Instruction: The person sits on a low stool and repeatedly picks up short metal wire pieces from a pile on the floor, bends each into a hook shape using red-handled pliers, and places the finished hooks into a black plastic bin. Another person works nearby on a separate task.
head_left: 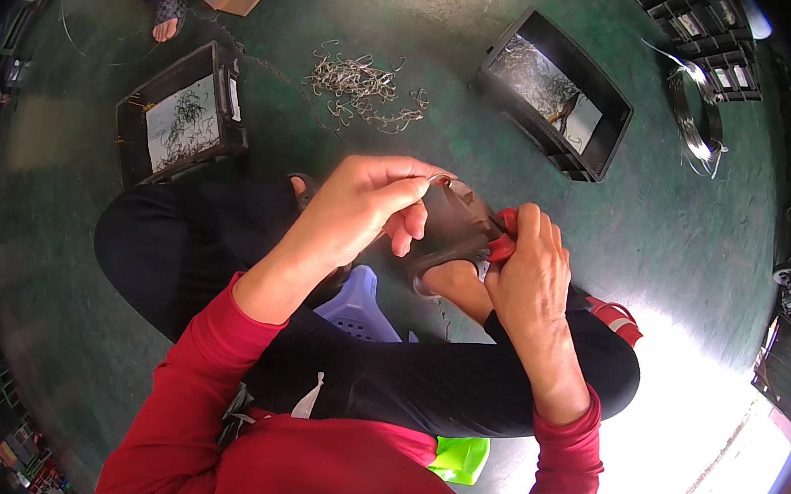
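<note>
My left hand is closed in a pinch, with a small bent piece of wire at its fingertips. To its right, my right hand wraps round the red handles of a pair of pliers. The pliers' dark jaws point up and left toward the wire, and whether they touch it I cannot make out. Both hands are held above my sandalled feet. Beyond them on the green floor lies a loose pile of bent wire hooks.
A black crate with small dark pieces stands at left; another black crate with wire pieces is at far right. Past that lie a wire coil and stacked crates. A purple stool is between my legs. Another person's foot is far left.
</note>
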`<state>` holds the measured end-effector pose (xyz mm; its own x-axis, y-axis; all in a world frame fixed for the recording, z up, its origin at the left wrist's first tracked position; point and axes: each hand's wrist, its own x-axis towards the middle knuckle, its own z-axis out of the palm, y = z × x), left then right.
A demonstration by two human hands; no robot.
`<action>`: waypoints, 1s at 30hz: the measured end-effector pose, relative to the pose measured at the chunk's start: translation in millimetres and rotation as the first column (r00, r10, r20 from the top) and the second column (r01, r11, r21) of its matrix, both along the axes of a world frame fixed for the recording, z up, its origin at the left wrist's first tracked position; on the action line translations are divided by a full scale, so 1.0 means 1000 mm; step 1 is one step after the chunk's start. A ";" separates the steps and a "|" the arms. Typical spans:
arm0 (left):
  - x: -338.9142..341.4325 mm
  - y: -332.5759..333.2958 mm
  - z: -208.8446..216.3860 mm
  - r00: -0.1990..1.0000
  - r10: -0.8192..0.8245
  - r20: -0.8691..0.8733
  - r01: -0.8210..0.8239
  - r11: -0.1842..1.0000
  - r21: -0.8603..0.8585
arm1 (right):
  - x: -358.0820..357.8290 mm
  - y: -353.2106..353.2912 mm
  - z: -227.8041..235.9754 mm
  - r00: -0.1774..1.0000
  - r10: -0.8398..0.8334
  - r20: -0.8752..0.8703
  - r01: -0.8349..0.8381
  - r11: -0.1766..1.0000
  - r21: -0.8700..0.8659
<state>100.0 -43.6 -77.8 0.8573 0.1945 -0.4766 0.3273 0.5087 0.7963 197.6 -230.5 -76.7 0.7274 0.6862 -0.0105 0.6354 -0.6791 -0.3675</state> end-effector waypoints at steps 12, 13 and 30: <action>0.005 -0.003 -0.011 0.999 -0.007 0.048 0.005 0.999 0.035 | 0.002 -0.002 0.004 0.998 -0.023 -0.057 0.020 0.998 -0.053; 0.005 -0.003 -0.010 0.998 -0.043 0.054 0.038 0.996 0.076 | 0.005 -0.003 0.006 0.988 -0.034 -0.150 0.027 0.998 -0.049; 0.000 0.011 -0.011 0.974 -0.178 0.137 0.211 0.935 -0.283 | 0.018 -0.006 0.020 0.388 0.021 -0.921 -0.016 1.000 0.016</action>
<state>100.1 -33.0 -88.7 0.9133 -0.1164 -0.3904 0.3647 0.6603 0.6565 215.1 -236.5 -56.8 0.2619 0.7014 -0.6629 -0.0810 -0.6685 -0.7393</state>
